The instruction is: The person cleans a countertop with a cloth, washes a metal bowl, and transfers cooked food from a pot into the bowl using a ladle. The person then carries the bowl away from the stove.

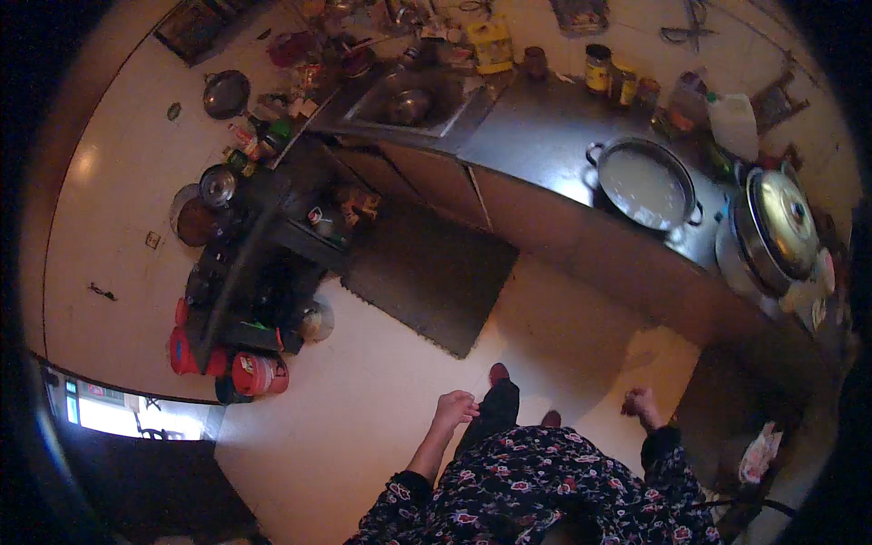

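My left hand (455, 411) hangs above the pale floor, fingers curled together, with no object visible in it. On the other side of my body, my right hand (638, 405) is partly curled and blurred; whether its fingers are closed cannot be made out. Neither hand touches the counter. Ahead on the dark countertop (528, 133) stands a wide two-handled metal pot (644, 180) with pale, cloudy liquid inside. To its right is a large pot (753, 238) under a shiny metal lid (783, 211).
A dark mat (432, 272) lies before the sink (415, 102). To the left, red containers (260, 373) stand by a cluttered dark shelf unit (238, 286). A yellow jerrycan (490, 46), jars (598, 68) and a white jug (732, 126) line the counter's back.
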{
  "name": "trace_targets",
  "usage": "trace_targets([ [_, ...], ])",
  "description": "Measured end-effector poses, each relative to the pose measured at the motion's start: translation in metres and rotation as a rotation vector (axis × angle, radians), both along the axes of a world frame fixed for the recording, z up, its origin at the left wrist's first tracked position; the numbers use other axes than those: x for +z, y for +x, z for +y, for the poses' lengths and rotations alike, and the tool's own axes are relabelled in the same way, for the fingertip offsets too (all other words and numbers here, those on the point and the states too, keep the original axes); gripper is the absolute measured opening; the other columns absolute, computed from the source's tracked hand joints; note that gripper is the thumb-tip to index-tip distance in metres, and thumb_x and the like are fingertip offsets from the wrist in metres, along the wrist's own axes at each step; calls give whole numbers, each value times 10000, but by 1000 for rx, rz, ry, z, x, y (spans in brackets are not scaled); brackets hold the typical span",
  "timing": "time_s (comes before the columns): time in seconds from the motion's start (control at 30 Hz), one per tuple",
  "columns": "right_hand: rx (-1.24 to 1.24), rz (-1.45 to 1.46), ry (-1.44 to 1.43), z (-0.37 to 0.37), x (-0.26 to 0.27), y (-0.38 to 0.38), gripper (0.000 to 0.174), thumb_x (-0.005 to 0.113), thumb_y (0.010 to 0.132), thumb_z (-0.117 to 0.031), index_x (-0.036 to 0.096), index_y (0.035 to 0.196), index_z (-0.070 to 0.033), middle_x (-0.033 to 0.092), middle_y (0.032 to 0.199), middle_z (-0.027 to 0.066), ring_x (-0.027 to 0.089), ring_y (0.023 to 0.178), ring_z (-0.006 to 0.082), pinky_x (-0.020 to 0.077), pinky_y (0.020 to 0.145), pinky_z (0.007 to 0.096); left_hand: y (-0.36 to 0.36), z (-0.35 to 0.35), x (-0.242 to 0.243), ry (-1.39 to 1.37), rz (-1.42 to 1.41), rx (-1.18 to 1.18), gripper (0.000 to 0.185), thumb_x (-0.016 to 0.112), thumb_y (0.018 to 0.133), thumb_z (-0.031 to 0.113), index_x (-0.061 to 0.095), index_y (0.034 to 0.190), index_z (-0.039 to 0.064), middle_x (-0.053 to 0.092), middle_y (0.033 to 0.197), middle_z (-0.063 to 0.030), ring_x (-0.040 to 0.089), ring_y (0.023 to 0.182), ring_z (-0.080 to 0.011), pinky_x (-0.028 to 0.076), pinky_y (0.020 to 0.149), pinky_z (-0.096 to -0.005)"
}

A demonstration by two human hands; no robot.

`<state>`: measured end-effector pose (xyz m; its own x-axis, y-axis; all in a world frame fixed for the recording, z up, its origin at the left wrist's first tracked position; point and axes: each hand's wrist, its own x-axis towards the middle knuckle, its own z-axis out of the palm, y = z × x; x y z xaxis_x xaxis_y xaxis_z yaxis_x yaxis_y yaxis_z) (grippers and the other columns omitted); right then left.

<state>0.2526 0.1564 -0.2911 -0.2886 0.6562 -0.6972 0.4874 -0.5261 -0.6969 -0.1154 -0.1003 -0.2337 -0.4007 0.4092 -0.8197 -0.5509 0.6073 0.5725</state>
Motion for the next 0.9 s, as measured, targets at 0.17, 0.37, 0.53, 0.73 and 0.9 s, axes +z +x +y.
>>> trace_targets([
  [0.17, -77, -35, -113, 6, -3, -49, 98, 485, 806, -91, 535, 804, -6, 550, 580, 127, 568, 492, 228, 481, 438, 309, -110, 66, -2, 32, 21, -97, 162, 523, 813, 169, 564, 905, 42, 614, 726, -75, 608, 583, -151, 466, 476, -220],
  [0.37, -193, -165, -185, 44, 24, -153, 102, 494, 799, -65, 537, 851, 12, 574, 651, 137, 584, 520, 229, 503, 472, 325, -218, 143, -18, 64, 34, -157, 176, 527, 809, 179, 563, 914, 42, 621, 765, -84, 613, 624, -153, 481, 510, -234],
  [0.53, -70, -8, -146, 99, 23, -274, 92, 536, 786, -64, 530, 820, 22, 557, 653, 124, 570, 542, 223, 509, 509, 335, -292, 167, -24, 155, 80, -1, 153, 521, 806, 126, 555, 922, 32, 613, 756, -85, 601, 597, -140, 465, 475, -239],
  [0.73, 195, 0, -76, 174, 52, -445, 182, 552, 788, -100, 559, 886, 54, 596, 714, 144, 603, 618, 235, 515, 573, 319, -373, 163, -39, 109, -47, 196, 192, 552, 815, 143, 542, 972, 32, 622, 781, -116, 617, 619, -178, 490, 500, -257],
  [0.9, 396, 163, -54, 241, 55, -604, 203, 539, 808, -130, 568, 871, 61, 601, 717, 135, 597, 620, 208, 501, 591, 298, -460, 169, -39, 162, -11, 434, 255, 600, 778, 132, 536, 988, 2, 624, 820, -147, 636, 678, -240, 521, 543, -292],
])
